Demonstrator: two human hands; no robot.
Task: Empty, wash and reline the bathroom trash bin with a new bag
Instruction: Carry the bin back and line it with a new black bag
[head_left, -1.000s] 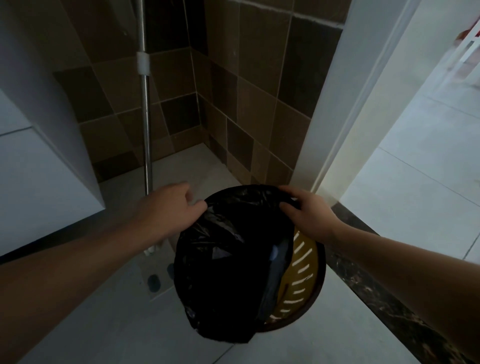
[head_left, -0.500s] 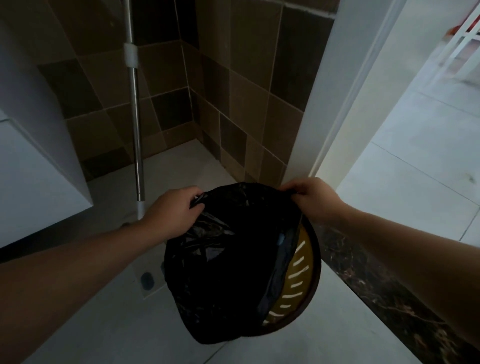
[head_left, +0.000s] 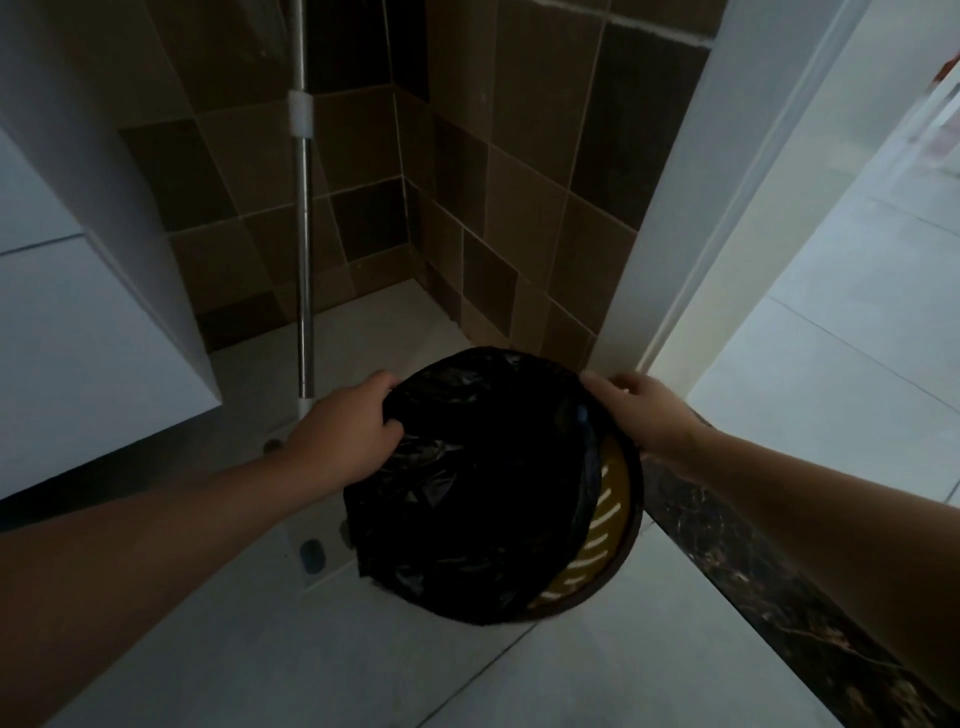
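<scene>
Both hands, left hand (head_left: 345, 436) and right hand (head_left: 641, 410), pinch the black bag (head_left: 467, 483) over the bin (head_left: 621, 525). Only partly hooked, it could slip inside; thin plastic might tear if stretched hard.

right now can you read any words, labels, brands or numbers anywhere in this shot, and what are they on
None can be read.
Black bag: plain, no print visible.
Bin: slotted yellow wall, no label seen.
Metal pole: white band, blank.
White cabinet and wall tiles: no text.
</scene>
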